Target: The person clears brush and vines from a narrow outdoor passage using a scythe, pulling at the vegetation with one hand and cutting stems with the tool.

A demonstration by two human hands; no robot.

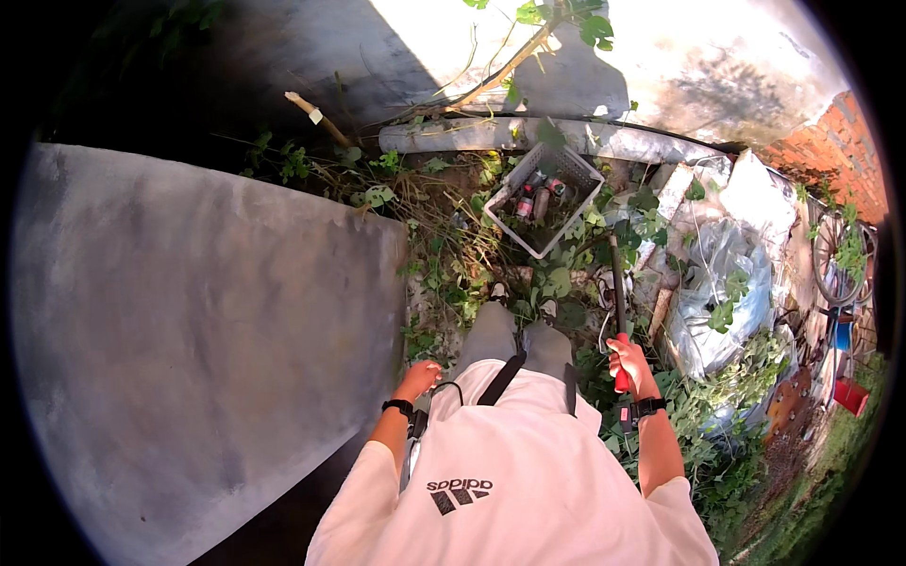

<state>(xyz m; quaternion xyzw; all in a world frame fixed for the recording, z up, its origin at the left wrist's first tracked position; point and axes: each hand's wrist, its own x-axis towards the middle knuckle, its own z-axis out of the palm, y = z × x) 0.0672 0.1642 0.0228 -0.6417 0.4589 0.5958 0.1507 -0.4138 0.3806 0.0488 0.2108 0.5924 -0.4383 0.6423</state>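
Note:
My right hand (630,366) is wrapped round the red grip of a long tool (618,283) with a dark straight shaft. The shaft points away from me, and its far end is lost among leaves, so I cannot make out the head. At my left side, my left hand (420,380) hangs with the fingers curled in; nothing shows in it. A thin black cable loops beside it. Beyond my feet, a pale plastic crate (514,240) sits tilted among vines, with several bottles and cans (541,202) inside.
A big grey slab (208,330) fills the left side. Along the wall (703,66) lies a pale pipe (444,135). Clear plastic sheeting (722,302) and boards are heaped at the right, near a wheel (845,259) and a red container (850,396). A cut stem (316,117) sticks up at the back.

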